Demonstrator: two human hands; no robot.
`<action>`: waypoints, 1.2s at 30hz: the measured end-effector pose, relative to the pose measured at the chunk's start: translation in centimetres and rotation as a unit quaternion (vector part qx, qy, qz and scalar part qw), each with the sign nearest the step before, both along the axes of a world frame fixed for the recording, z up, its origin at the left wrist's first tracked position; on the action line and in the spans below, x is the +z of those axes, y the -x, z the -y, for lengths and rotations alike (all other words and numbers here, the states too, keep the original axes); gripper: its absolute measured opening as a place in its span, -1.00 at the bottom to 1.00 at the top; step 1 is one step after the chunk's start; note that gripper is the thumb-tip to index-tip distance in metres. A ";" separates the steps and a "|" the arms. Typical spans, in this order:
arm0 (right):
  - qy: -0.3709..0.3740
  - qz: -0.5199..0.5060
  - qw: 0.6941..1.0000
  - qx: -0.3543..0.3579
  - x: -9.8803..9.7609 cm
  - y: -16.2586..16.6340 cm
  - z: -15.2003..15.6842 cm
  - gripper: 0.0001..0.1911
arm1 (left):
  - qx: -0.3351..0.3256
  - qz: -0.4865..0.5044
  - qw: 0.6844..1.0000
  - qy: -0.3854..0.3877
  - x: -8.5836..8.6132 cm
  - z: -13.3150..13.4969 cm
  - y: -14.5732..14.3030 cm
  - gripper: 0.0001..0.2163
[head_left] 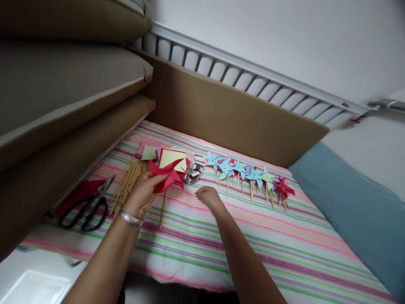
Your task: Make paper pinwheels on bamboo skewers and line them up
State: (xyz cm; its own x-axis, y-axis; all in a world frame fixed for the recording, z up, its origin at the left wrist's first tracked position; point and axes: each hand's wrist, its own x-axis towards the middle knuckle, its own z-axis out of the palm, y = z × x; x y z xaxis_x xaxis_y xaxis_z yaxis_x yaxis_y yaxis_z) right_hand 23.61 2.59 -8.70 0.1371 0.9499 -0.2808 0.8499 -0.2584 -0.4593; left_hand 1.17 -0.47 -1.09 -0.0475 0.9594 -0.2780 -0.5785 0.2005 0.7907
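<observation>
My left hand (143,192), with a silver bracelet at its wrist, grips a red paper pinwheel (172,178) between thumb and fingers. Under the pinwheel a wooden stick (163,211) points down toward me; whether it is joined to the paper I cannot tell. My right hand (209,197) is apart from it, a little to the right, with its fingers pinched together. Something tiny and pale shows at those fingertips, too small to name. Just beyond the right hand lies a small clear and silvery container (196,166). Square paper sheets (172,157) lie stacked behind the pinwheel.
A bundle of wooden sticks (126,188) and black-handled scissors (90,207) lie left on the striped cloth (196,236). Several pinwheels on sticks (240,169) form a row at right. Brown cushioned panels (79,122) overhang the left side; another brown board (221,109) stands behind.
</observation>
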 end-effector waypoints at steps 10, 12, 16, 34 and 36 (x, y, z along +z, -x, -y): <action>-0.097 -0.078 0.992 0.021 -3.1 -0.4 4.8 -0.78 | -0.015 -0.007 1.000 -0.005 -0.7 -0.1 -1.3 -0.74; -0.146 -0.075 0.986 0.036 -2.8 -0.5 6.2 -0.76 | -0.018 -0.009 1.000 -0.002 -0.7 -0.2 -1.4 -0.74; -0.204 -0.060 0.972 0.101 -2.7 0.4 8.7 -0.79 | -0.012 -0.005 1.000 0.000 -0.9 -0.3 -1.8 -0.76; -0.275 -0.171 0.946 0.009 2.9 0.7 6.6 -0.81 | -0.054 0.032 0.998 0.006 -2.8 -0.3 -3.5 -0.76; -0.300 -0.273 0.914 0.019 4.9 0.8 6.8 -0.88 | -0.046 0.034 0.998 0.009 -2.9 -0.2 -4.3 -0.78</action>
